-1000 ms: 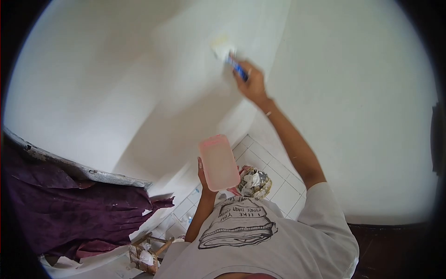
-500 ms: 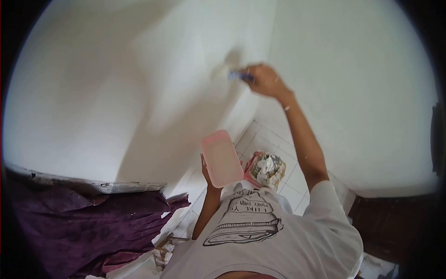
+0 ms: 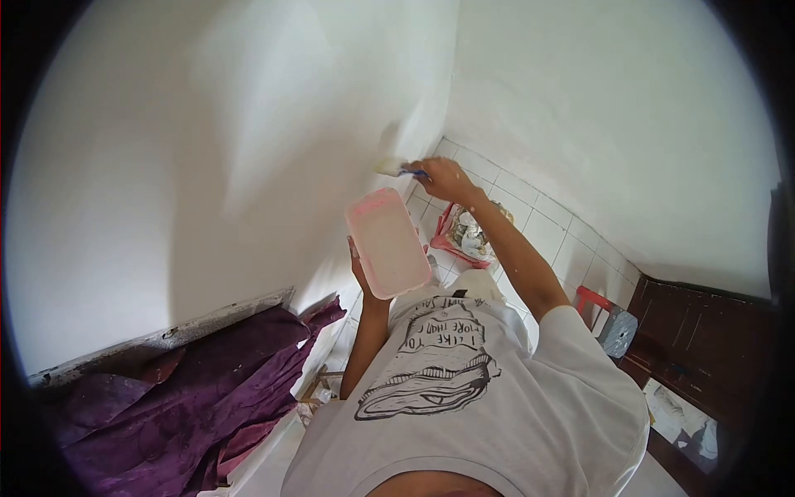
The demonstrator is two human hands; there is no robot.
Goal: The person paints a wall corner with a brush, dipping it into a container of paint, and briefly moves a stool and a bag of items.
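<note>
A pink rectangular tub (image 3: 389,244) with pale liquid in it is held in front of my chest. My left hand (image 3: 356,263) grips it from its left side and below, with fingertips showing at its right edge. Above the tub, my right hand (image 3: 443,180) is closed around the blue handle of a paintbrush (image 3: 393,167). Its pale bristles point left, close to the white wall (image 3: 273,166); whether they touch it I cannot tell. White specks dot my right hand and forearm.
Purple cloth (image 3: 182,398) covers something at the lower left, beside a worn ledge (image 3: 207,321). On the tiled floor (image 3: 530,224) lies a pink-edged bag (image 3: 472,236) with messy contents. A red and grey object (image 3: 613,327) and dark furniture (image 3: 696,331) are at the right.
My right hand and the brush have come down, nearer to the tub. The tub sits slightly higher in view. The camera view has shifted, showing more floor and the red and grey object.
</note>
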